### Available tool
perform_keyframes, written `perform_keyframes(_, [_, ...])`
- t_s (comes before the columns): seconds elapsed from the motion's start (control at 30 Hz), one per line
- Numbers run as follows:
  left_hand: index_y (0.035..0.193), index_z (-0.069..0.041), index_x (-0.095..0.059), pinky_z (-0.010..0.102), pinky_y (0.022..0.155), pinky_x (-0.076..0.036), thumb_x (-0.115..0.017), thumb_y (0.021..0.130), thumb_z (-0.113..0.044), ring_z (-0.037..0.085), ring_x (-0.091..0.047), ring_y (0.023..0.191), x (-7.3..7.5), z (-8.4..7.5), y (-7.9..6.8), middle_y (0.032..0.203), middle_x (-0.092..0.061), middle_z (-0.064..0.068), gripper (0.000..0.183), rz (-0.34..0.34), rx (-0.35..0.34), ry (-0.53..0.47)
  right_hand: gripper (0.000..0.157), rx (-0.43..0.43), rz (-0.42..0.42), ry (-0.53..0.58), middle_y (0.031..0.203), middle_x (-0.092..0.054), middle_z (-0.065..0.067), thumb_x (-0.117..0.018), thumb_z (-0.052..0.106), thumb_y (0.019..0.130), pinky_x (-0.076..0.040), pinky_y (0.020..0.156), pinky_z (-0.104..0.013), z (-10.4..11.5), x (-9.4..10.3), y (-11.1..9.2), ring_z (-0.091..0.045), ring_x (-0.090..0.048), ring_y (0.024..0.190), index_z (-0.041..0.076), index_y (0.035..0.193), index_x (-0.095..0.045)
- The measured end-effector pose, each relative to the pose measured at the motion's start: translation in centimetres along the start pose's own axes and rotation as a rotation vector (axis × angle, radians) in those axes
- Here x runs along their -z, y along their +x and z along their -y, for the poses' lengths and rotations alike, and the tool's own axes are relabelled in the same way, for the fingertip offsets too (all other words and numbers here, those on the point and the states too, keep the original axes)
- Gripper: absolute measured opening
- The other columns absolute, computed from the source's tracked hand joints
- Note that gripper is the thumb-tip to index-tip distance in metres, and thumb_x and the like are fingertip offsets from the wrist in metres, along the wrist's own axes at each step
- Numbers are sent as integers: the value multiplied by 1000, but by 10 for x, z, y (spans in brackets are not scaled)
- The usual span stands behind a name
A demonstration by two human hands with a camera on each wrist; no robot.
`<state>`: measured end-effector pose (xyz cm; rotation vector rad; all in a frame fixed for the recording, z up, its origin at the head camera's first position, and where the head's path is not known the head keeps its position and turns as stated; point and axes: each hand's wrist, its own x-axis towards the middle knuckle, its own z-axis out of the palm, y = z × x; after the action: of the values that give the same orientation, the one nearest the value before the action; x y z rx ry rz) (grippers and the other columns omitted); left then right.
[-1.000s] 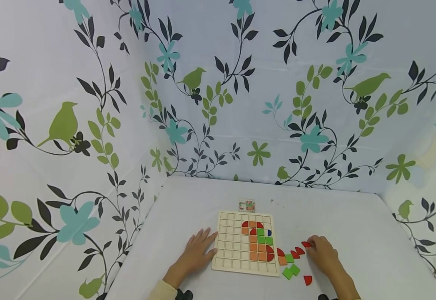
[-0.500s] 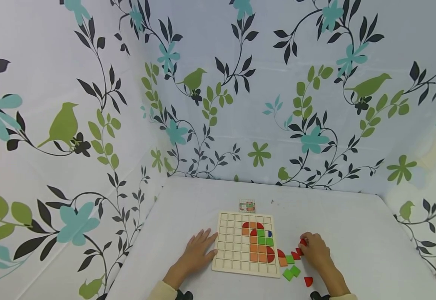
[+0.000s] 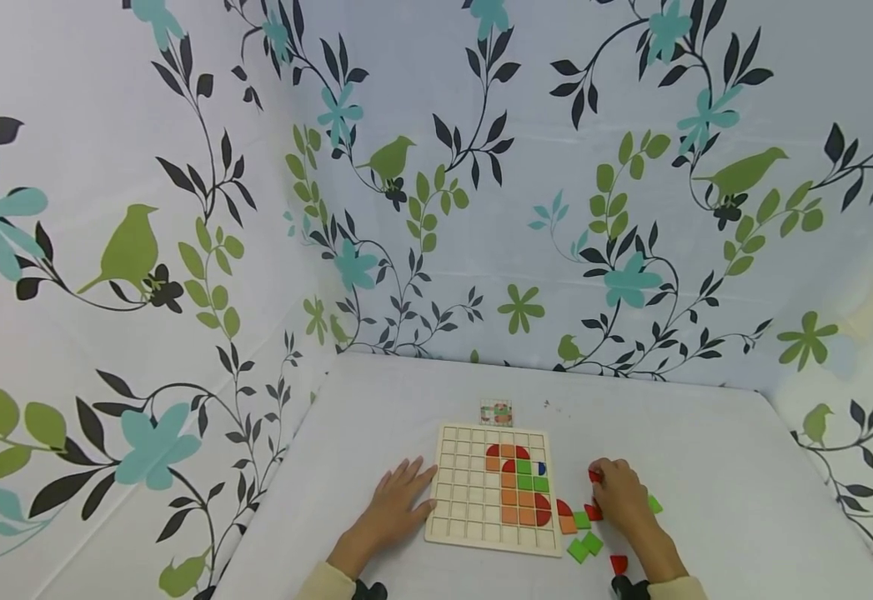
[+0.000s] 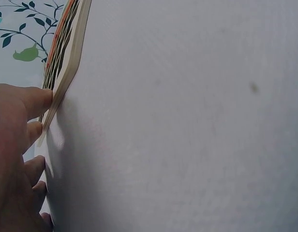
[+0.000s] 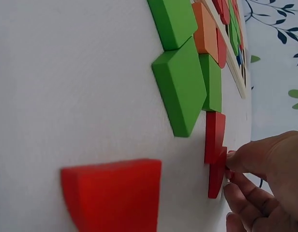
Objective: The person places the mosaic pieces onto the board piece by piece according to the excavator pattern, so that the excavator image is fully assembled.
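A pale wooden grid board (image 3: 454, 508) lies on the white table, with orange, green, red and blue pieces set in its right half. My left hand (image 3: 394, 507) rests against the board's left edge, fingers spread. In the left wrist view the thumb and a finger touch the board's rim (image 4: 71, 67). Right of the board, my right hand (image 3: 622, 496) pinches a red quarter-circle piece (image 3: 594, 476) between thumb and fingers, just above the table. Under that hand lie more red quarter-circle pieces (image 5: 215, 137), partly hidden by it in the head view.
Loose green squares (image 3: 584, 546), an orange square (image 3: 568, 525) and a red quarter-circle (image 3: 619, 564) lie right of the board. Another green piece (image 3: 655, 504) shows beyond the right hand. A small pattern card (image 3: 496, 412) lies behind the board. Patterned cloth (image 3: 436, 208) surrounds the table.
My right hand has moved left toward the board, carrying the red quarter-circle. A green piece has come into sight to its right. The left hand and board have stayed put.
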<state>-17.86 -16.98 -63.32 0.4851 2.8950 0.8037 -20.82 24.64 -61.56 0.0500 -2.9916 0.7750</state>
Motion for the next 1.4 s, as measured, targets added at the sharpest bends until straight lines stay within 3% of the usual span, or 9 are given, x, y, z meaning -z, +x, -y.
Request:
perform_keyframes(0.37, [161,-18,-45,70,126,-18,-59,106,-43,44,-26,159,0,0,1,171,-34,15,62,14,9,2,29,-5,28,-12,117,-63,-25,-70,5,98,-52,92,-64,13,-11,10,-40,-62,108,-5,125,-64])
perform_keyframes(0.7, [161,-19,-45,69,126,-19,-59,106,-44,43,-26,159,-1,0,1,171,-34,14,62,16,12,14,28,21,7,-51,113,-66,-20,-74,10,97,-54,88,-57,33,-21,8,-34,-62,102,-3,122,-68])
perform_keyframes(1.07, [162,-20,-45,69,127,-18,-59,106,-44,43,-26,159,-2,1,1,171,-33,14,62,17,9,5,36,43,10,45,118,-64,-19,-73,14,100,-55,94,-58,62,-19,7,-30,-62,104,-1,132,-65])
perform_keyframes(1.23, [161,-19,-45,69,127,-18,-59,106,-44,43,-26,159,-1,1,0,171,-34,14,62,15,12,15,34,99,14,73,114,-64,-15,-74,13,100,-57,90,-54,72,-21,8,-27,-62,102,1,131,-68])
perform_keyframes(1.4, [162,-19,-45,69,127,-18,-59,106,-43,42,-25,159,0,1,0,172,-33,14,62,14,10,10,34,214,32,59,111,-64,-9,-75,14,99,-54,85,-49,85,-30,9,-21,-60,96,4,130,-67])
